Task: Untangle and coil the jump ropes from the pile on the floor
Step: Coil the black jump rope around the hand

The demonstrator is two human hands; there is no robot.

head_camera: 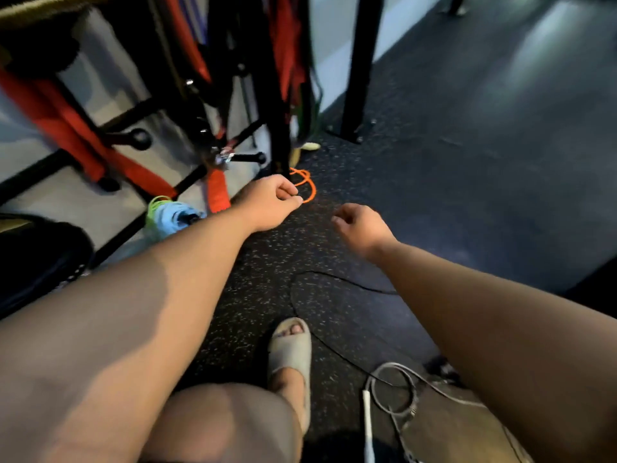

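Observation:
An orange jump rope (309, 185) lies in loops on the dark speckled floor beside a black rack post. My left hand (270, 202) reaches out over it, its thumb and fingers pinching the near end of the orange loop. My right hand (362, 227) hovers to the right above the floor with fingers loosely curled and nothing in it. A thin black rope (320, 275) curves over the floor below my right hand. A white and grey rope (394, 385) with a white handle lies coiled at the bottom right. Green and blue ropes (167, 212) are bunched at the left.
A black metal rack (280, 128) hung with red bands (133, 168) stands at the back left. A second black post (360, 68) is bolted to the floor further right. My foot in a beige slide (290, 355) and my knee are at the bottom centre.

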